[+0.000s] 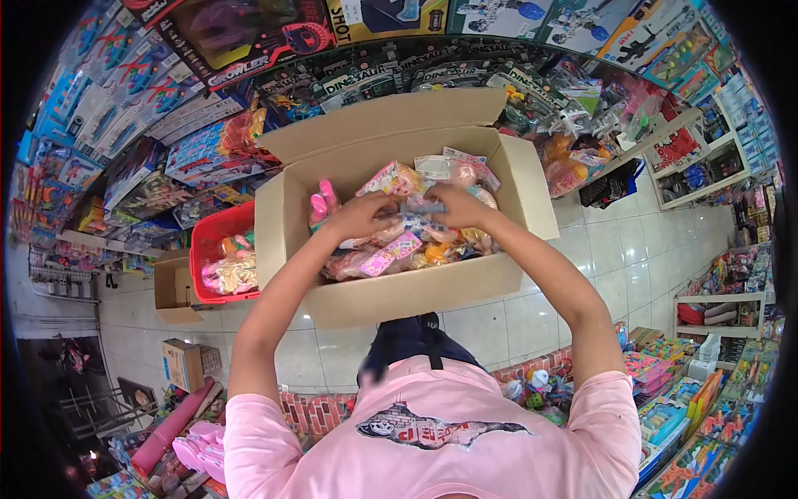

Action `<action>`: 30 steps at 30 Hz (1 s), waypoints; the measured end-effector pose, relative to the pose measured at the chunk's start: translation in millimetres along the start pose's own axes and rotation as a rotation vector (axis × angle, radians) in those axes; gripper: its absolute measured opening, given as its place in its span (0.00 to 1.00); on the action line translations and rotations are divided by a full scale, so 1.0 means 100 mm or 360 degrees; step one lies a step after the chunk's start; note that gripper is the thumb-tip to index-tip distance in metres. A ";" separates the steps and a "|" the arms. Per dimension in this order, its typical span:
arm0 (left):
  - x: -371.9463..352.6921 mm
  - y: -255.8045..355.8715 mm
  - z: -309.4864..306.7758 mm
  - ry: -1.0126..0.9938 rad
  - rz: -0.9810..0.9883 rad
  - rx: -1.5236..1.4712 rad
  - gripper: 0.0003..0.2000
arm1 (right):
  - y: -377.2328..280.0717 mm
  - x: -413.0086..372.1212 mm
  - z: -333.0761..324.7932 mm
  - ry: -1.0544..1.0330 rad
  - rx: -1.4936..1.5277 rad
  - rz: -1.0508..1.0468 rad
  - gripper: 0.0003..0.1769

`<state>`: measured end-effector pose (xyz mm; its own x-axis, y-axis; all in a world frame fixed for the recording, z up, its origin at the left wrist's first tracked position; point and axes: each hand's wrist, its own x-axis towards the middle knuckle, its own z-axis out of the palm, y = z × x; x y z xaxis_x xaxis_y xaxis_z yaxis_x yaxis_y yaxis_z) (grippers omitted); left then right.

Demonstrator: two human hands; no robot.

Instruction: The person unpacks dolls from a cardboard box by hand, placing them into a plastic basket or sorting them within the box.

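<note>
My left hand [364,214] and right hand [459,208] sat half-curled among dolls [406,183], any hold indiscernible; slick-looking wrapping [342,266] risked slippage

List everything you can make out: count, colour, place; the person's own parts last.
Large box: one, brown, centre
Bagged dolls: many, mixed colours, inside the large box
Basket: one, red, left of the large box
Small boxes: at least two, brown, left side
Roll: one, pink, lower left
Dinosaur packs: several, mostly dark, beyond the large box
Boxed toys: many, mixed, shelves around
Floor tiles: many, whitish, underneath
Shirt: one, pink, bottom
Left hand, right hand: two, bare, among the dolls
</note>
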<state>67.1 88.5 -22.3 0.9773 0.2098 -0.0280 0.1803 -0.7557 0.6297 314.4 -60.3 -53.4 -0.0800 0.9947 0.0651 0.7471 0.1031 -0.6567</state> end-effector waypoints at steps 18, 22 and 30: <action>0.33 -0.86 0.56 -0.0817 -0.0372 -0.0442 0.34 | 0.22 0.23 0.48 -0.0841 -0.0254 0.0138 0.45; 0.36 -0.70 0.35 -0.0745 -0.0327 -0.0476 0.31 | 0.18 0.26 0.26 -0.0818 -0.0090 0.0167 0.42; 0.03 -0.34 -0.55 -0.0086 -0.0453 -0.1483 0.31 | -0.18 0.26 -0.59 -0.0599 0.0083 0.0008 0.37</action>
<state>57.8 149.3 -1.4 0.9187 0.2624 -0.2953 0.2734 0.1172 0.9547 337.8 -35.7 4.0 -0.3206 0.9230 -0.2125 0.7143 0.0883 -0.6942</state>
